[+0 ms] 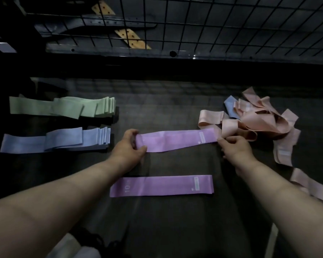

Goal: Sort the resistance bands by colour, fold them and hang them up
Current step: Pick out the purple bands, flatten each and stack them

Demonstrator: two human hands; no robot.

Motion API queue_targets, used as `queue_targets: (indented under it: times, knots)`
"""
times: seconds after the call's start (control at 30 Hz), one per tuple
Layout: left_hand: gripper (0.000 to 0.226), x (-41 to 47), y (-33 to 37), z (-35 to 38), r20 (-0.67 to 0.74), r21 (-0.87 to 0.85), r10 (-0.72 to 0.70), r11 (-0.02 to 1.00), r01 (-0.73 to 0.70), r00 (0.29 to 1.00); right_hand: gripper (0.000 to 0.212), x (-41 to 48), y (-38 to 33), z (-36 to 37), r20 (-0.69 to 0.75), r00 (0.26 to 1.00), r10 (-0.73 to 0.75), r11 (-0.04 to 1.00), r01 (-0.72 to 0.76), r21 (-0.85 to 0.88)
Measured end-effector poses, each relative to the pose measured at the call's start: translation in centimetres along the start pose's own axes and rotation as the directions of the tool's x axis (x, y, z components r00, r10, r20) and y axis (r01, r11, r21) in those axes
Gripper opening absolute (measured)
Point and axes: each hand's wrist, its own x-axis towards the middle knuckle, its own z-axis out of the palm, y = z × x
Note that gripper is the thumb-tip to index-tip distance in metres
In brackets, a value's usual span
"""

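1. The left hand (131, 146) curls thumb and fingers round one end of a purple band (177, 140); the right hand (235, 148) pinches the other, holding it straight mid-table.
2. Sorting purples, seemingly (green stack (63, 108), blue stack (58, 140) sit sorted).
3. Next: lay it squarely on the second band (161, 186), nearer the person.

You worked in what looked like a dim stockroom or shop back room: a wire grid panel (222, 25) stood behind your dark table (175, 220), belts (119, 23) lay beyond it, and green bands (63, 108) and blue bands (54, 140) lay stacked by colour.
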Motion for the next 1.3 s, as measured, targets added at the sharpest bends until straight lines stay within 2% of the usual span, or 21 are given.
queue_targets:
  times: [0.1, 0.17, 0.37, 0.47, 0.53, 0.7, 0.8, 0.93, 1.07, 1.2, 1.3]
  knots:
    - [0.053, 0.5, -0.1, 0.1, -0.075, 0.066, -0.040, 0.997, 0.044, 0.996, 0.031, 0.4, 0.1, 0.5, -0.011, 0.998, -0.058, 0.998, 0.058, -0.007]
    - [0.046, 0.8, -0.4, 0.1, -0.106, 0.033, -0.098, 0.994, 0.102, 0.990, 0.035, 0.7, 0.2, 0.6, -0.046, 0.994, -0.097, 0.994, 0.095, -0.049]
    - [0.021, 1.3, -0.4, 0.1, -0.173, -0.067, -0.124, 0.991, 0.114, 0.977, 0.023, 0.9, -0.4, 1.6, -0.060, 0.985, -0.164, 0.983, 0.158, -0.092]
    - [0.017, 1.7, -0.4, 0.2, -0.119, -0.263, -0.225, 0.946, 0.188, 0.967, 0.012, 1.3, -0.7, 1.9, -0.076, 0.992, -0.103, 0.992, 0.097, -0.079]
    - [0.013, 1.8, -0.3, 0.2, -0.076, -0.348, -0.264, 0.911, 0.223, 0.962, 0.014, 1.5, -0.7, 1.7, -0.084, 0.992, -0.091, 0.990, 0.081, -0.112]
    - [0.013, 1.6, 0.1, -0.1, -0.034, -0.438, -0.299, 0.862, 0.255, 0.954, 0.025, 1.5, -0.2, 1.5, 0.007, 0.988, -0.156, 0.975, 0.155, -0.157]
    - [0.015, 1.3, 0.3, -0.3, -0.047, -0.481, -0.324, 0.837, 0.263, 0.945, 0.010, 1.8, -0.2, 1.7, -0.053, 0.983, -0.175, 0.968, 0.162, -0.193]
    - [0.019, 0.9, 0.2, -0.2, -0.040, -0.450, -0.346, 0.844, 0.293, 0.937, 0.015, 1.5, 0.0, 0.8, -0.112, 0.983, -0.143, 0.979, 0.125, -0.160]
    - [0.027, 0.6, -0.1, 0.0, -0.023, -0.379, -0.336, 0.874, 0.303, 0.942, 0.017, 1.1, 1.1, 0.8, -0.044, 0.994, -0.102, 0.969, 0.089, -0.229]
    - [0.028, 0.4, 0.2, -0.3, -0.009, -0.332, -0.319, 0.895, 0.298, 0.948, 0.031, 1.1, 1.2, 1.0, -0.030, 0.997, -0.072, 0.973, 0.064, -0.220]
    - [0.028, 0.2, 0.4, -0.3, -0.017, -0.318, -0.319, 0.900, 0.297, 0.948, 0.023, 1.1, 1.3, 1.2, 0.018, 0.999, -0.048, 0.957, 0.051, -0.286]
